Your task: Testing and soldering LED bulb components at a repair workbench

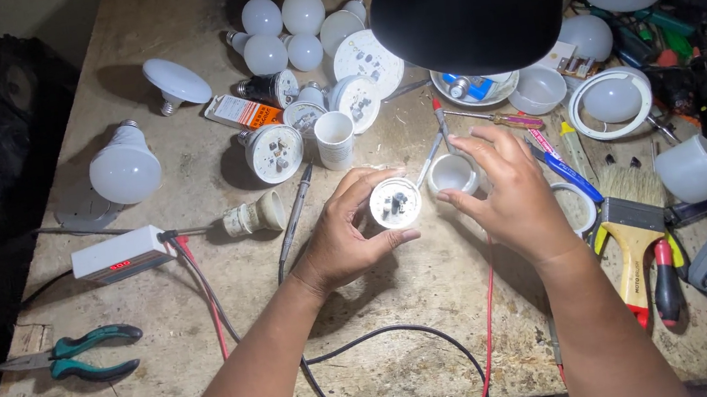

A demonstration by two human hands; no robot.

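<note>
Head view: the left hand (345, 236) pinches an opened bulb base (395, 203) (board facing up) while the right hand (507, 192), fingers curled, cups a white housing (452, 174); steadier alignment likely helps.

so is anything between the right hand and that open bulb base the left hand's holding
Nothing visible. The left hand grips the round bulb base with its board facing up, and the right hand holds a small white cup-shaped piece right beside it. Only a narrow open gap separates the two parts.
</note>
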